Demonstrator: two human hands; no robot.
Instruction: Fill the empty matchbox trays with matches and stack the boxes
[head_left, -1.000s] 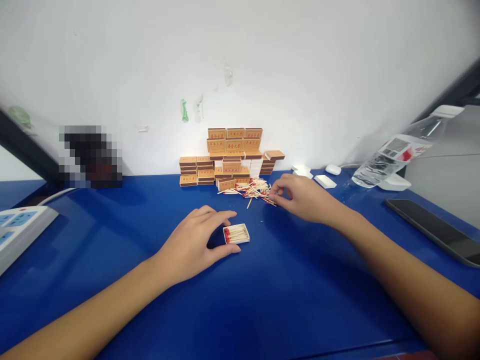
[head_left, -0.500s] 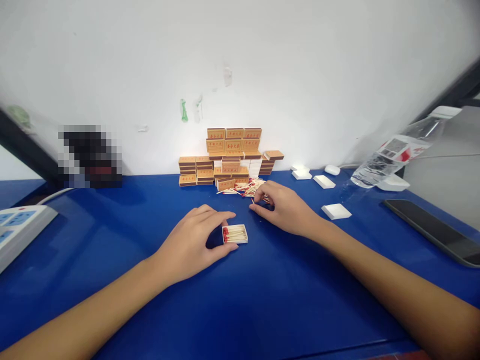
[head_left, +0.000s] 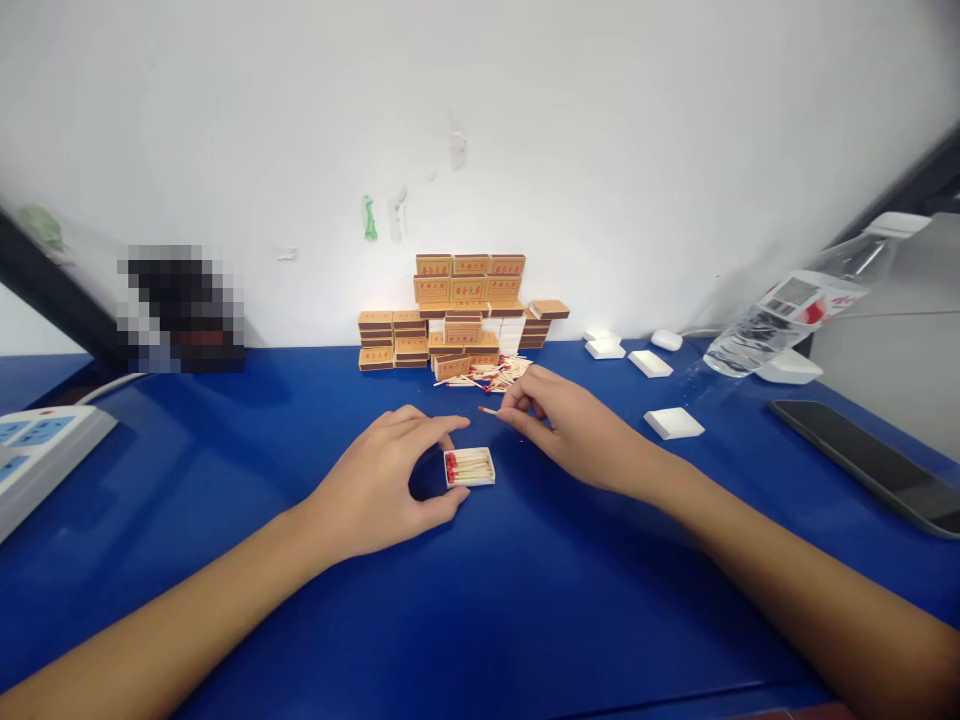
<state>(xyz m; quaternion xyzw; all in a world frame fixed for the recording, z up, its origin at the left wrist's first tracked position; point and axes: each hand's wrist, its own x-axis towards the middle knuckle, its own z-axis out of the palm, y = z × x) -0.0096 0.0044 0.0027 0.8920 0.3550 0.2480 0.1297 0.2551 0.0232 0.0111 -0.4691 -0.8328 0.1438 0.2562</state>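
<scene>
A small white matchbox tray holding several red-tipped matches lies on the blue table. My left hand curls round the tray's left end, thumb and fingers closed on it. My right hand hovers just right of and behind the tray, pinching a single red-tipped match whose head points left. Behind it lies a loose pile of matches, and behind that a stack of orange matchboxes stands against the white wall.
Three white empty trays lie at the right. A tilted plastic water bottle and a black phone are at the far right. A white power strip sits at the left edge.
My right hand has drawn back from the match pile toward the tray and now holds one match in a pinch. My left hand has stayed on the tray.
</scene>
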